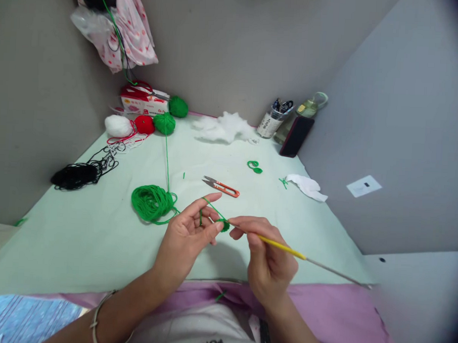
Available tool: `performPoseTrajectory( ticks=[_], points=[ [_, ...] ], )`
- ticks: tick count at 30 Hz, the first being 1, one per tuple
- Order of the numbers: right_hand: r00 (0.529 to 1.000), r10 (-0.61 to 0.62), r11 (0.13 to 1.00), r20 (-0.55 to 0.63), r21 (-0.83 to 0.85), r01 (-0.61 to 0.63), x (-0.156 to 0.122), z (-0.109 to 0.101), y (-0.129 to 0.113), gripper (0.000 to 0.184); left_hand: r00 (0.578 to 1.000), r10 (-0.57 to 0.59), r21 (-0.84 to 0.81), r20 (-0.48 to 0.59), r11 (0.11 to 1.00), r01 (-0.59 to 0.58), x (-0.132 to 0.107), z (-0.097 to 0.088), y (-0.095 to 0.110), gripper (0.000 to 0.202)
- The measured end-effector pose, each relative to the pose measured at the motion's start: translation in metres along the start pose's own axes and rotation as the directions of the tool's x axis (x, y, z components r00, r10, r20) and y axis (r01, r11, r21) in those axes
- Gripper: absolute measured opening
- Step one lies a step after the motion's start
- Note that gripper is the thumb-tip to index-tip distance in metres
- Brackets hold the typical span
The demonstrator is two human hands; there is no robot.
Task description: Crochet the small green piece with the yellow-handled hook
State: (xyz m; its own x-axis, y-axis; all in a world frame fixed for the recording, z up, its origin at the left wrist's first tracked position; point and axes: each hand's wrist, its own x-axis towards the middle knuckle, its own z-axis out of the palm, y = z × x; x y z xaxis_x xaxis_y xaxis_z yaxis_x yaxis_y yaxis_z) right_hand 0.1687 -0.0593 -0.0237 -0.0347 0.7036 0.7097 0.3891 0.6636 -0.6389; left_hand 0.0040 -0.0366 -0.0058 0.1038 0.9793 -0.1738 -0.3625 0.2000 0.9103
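Between the thumb and fingers of my left hand (pixel 190 230) is a small green crochet piece (pixel 224 225). Green yarn runs over its raised index finger and down to the work. My right hand (pixel 270 259) grips a crochet hook (pixel 282 246) with a yellow handle and a long metal shaft. The hook's tip meets the edge of the green piece; whether it is through a stitch is too small to tell. Left of my hands lies a loose coil of green yarn (pixel 151 203). Thread snips (pixel 221 186) with orange handles rest just beyond my fingers.
Green (pixel 165 123), red (pixel 144 124) and white yarn balls (pixel 118 126) sit at the back left, near black yarn (pixel 76 176). White stuffing (pixel 225 128), a pen cup (pixel 271 122) and a phone (pixel 297 137) line the back. A finished green curl (pixel 255 166) lies right of centre.
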Motion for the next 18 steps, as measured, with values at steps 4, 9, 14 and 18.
performPoseTrajectory(
  ticks=[4,9,14,18],
  points=[
    [0.989,-0.135,0.961,0.052,-0.237,0.143,-0.006,0.005,0.008,0.029,1.0,-0.025,-0.035,0.016,0.999,0.025,-0.002,0.003,-0.001,0.053],
    [0.994,0.047,0.999,-0.099,0.001,-0.047,-0.001,0.01,0.007,0.028,0.982,-0.117,-0.139,0.15,0.981,0.138,-0.003,0.0,-0.005,0.05],
    [0.939,0.339,0.895,-0.063,0.328,-0.302,0.006,0.007,0.005,0.021,0.979,-0.127,-0.187,0.16,0.97,0.156,0.001,-0.002,-0.003,0.041],
    [0.923,0.384,0.827,0.004,0.443,-0.346,0.005,0.006,0.009,0.019,0.976,-0.144,-0.191,0.161,0.966,0.174,0.001,0.0,0.001,0.04]
  ],
)
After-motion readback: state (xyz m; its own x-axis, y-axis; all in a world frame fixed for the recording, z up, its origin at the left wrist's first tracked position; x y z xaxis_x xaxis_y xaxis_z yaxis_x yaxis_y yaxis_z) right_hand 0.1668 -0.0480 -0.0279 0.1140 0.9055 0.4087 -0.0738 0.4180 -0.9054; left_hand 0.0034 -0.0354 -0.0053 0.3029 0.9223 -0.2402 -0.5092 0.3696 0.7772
